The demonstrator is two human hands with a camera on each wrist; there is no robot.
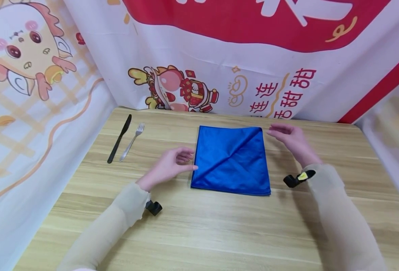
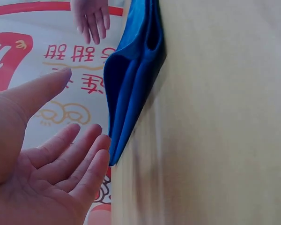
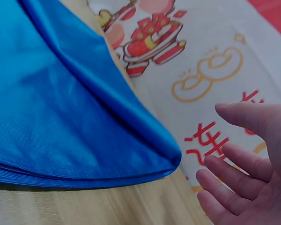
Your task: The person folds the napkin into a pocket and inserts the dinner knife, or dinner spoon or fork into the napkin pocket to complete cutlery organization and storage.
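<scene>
A blue satiny cloth [image 1: 233, 162], folded into a square with a diagonal fold line across its top, lies flat on the wooden table. My left hand [image 1: 173, 165] is at its left edge, fingers loosely extended and thumb apart; in the left wrist view the layered folds of the cloth [image 2: 136, 70] show beside the fingertips. Off the cloth's far right corner is my right hand [image 1: 289, 141], its fingers relaxed and holding nothing. A gap separates the right hand [image 3: 248, 173] from the rounded corner of the cloth [image 3: 84, 117] in the right wrist view.
A black knife [image 1: 119, 139] and a silver fork [image 1: 131, 143] lie side by side at the table's far left. Printed fabric [image 1: 240, 75] hangs behind the wooden table [image 1: 213, 229] and along its left side.
</scene>
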